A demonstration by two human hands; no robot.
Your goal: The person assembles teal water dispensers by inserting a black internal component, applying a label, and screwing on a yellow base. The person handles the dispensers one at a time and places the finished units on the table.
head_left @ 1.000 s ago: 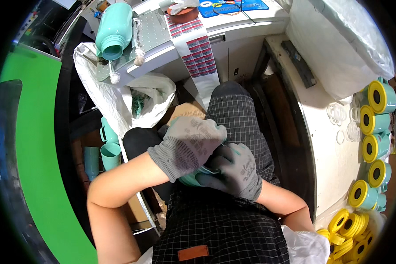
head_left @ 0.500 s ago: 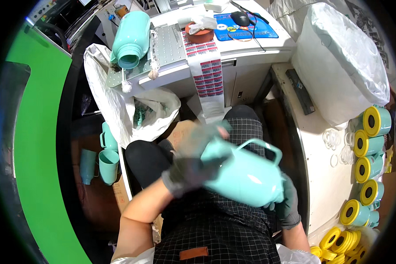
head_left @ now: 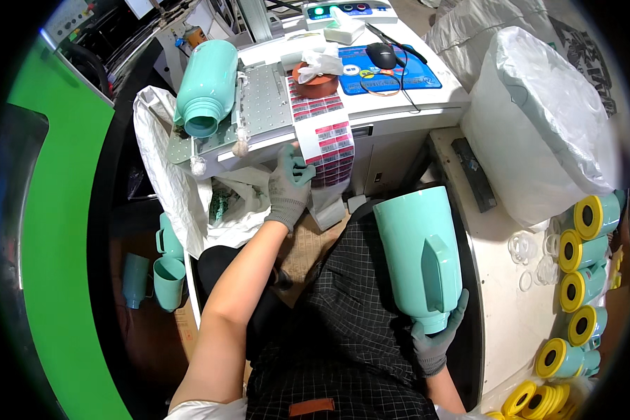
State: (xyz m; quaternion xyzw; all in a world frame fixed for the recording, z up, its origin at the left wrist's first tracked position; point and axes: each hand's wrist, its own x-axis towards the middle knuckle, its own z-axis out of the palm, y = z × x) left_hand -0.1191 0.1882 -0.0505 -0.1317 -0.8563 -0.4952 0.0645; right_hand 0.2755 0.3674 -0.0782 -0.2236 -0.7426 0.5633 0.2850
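My right hand (head_left: 437,339), in a grey-green glove, grips a mint-green jug (head_left: 406,259) by its narrow neck. The jug is upside down over my lap, its wide end up and its handle (head_left: 437,273) to the right. My left hand (head_left: 289,183), gloved too, is at the left edge of a hanging strip of red-and-white labels (head_left: 332,150). Its fingers are bent closed on that edge; the glove hides whether a single label is between them. The strip hangs over the desk's front from beside a brown-red roll (head_left: 316,82).
Another mint-green jug body (head_left: 210,80) lies on a perforated metal plate (head_left: 269,98). Below it hangs a white sack (head_left: 164,147). More jugs (head_left: 169,280) stand low at left. At right are a large white bag (head_left: 532,133), clear rings (head_left: 521,246) and yellow-rimmed mint-green pieces (head_left: 581,250).
My left hand has left the jug and reached forward to the label strip. My right hand has turned the jug from lying sideways to wide end up, over to the right.
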